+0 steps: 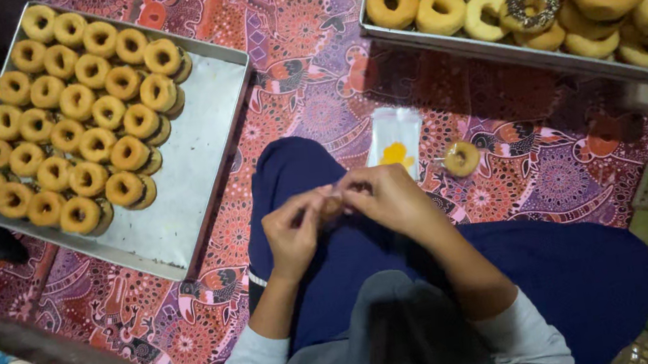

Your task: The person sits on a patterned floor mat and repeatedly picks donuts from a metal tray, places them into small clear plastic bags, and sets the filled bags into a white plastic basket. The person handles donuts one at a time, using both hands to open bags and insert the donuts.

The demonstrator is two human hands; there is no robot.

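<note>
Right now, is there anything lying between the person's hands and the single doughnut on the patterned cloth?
Nothing visible lies between them. The single doughnut sits on the patterned cloth, just beyond the right hand. A clear plastic bag lies to its left, off the direct line. The left hand touches the right hand at the fingertips.

**Dim, warm light with soft detail**

Light is low and yellowish, brightest on the metal tray [192, 164], which shows a dull sheen. Corners fall into deep shadow. Hands [343, 204] look slightly blurred; straight edges bow near the frame's borders.
</note>
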